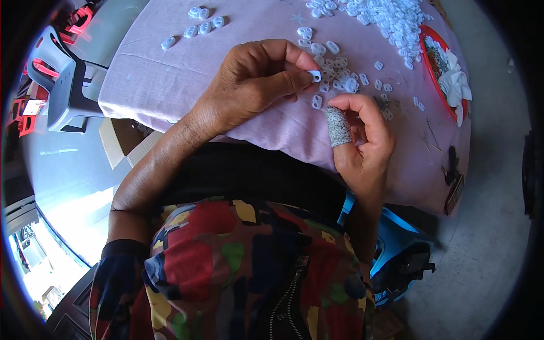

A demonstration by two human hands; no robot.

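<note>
Between the thumb and forefinger of my left hand (255, 85) is a small white plastic piece with a hole (315, 76). My right hand (362, 133) is just to its right and nearer, fingers curled, with a grey knitted sleeve (339, 126) around the thumb. Whether anything sits between its fingertips cannot be made out. Beyond both hands lies a loose group of small oval pieces (340, 73), some white and some translucent, each with two holes. One white two-hole piece (317, 101) rests on the cloth between my hands.
A pink cloth (164, 85) covers the round table. A big heap of white pieces (391, 25) lies far right, beside a red basin (429, 54) holding a white rag (455, 79). Several assembled-looking pieces (204, 28) lie far left. Thin tools (433, 136), keys (451, 167) and a phone (454, 194) are near the right edge.
</note>
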